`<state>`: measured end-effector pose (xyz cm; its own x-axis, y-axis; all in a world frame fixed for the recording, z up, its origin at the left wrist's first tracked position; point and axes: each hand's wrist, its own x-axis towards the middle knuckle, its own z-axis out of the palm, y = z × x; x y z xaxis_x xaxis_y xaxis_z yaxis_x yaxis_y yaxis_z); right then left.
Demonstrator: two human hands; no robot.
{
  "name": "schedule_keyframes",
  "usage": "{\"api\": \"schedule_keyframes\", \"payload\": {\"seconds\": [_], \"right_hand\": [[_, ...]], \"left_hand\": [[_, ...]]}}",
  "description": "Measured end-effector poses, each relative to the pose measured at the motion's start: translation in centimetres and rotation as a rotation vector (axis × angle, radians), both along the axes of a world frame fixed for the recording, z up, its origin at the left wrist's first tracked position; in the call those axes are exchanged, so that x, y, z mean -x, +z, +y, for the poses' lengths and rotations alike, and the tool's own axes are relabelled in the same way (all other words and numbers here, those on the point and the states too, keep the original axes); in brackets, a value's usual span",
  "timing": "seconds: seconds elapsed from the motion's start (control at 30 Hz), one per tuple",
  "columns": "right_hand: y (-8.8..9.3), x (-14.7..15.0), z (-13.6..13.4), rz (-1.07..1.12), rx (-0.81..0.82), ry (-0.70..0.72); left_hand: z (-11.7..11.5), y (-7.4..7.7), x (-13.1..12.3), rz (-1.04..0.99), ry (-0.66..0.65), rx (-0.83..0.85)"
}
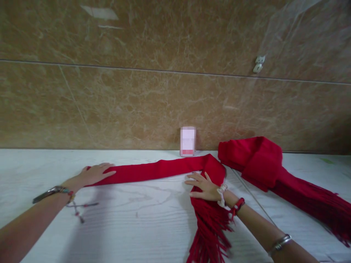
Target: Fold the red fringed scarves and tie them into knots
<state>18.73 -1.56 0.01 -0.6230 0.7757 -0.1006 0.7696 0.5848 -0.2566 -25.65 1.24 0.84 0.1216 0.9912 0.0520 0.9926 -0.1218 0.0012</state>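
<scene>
A long red strip of cloth (153,170) lies flat across the white table, bends at its right end and runs down toward me into a fringe. On its left end rests my left hand (95,174), palm down with the fingers spread. My right hand (203,187) lies open on the folded part, just above the fringe, fingers pointing left. Further right is a second red cloth (260,162), folded over in a loop, its fringed end trailing to the right edge.
Behind the white table (153,226) stands a brown marbled wall (137,102). A small pale upright object (188,141), blurred out, stands against it. A white hook (259,64) is on the wall. A thin cord (255,197) crosses the table at the right.
</scene>
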Motion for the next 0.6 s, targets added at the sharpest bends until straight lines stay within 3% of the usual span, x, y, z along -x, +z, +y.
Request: {"api": "schedule_keyframes", "payload": {"seconds": [0.1,0.2,0.37,0.47,0.6], "right_hand": [[0.3,0.4,-0.3,0.006,-0.026,-0.019],[0.0,0.8,-0.7,0.014,-0.041,-0.064],[1.3,2.1,0.2,0.125,-0.033,-0.077],[3.4,5.1,0.8,0.358,-0.179,0.000],[5.9,9.8,0.0,0.735,-0.247,0.043]], "left_hand": [[-1.4,1.2,2.3,-0.044,0.140,0.120],[-2.1,2.4,1.7,-0.089,0.221,0.166],[-1.7,6.3,-0.9,-0.332,0.105,0.250],[-1.9,9.9,-4.4,-0.620,0.022,0.343],[-2.7,13.3,-13.2,-1.090,-0.053,0.386]]}}
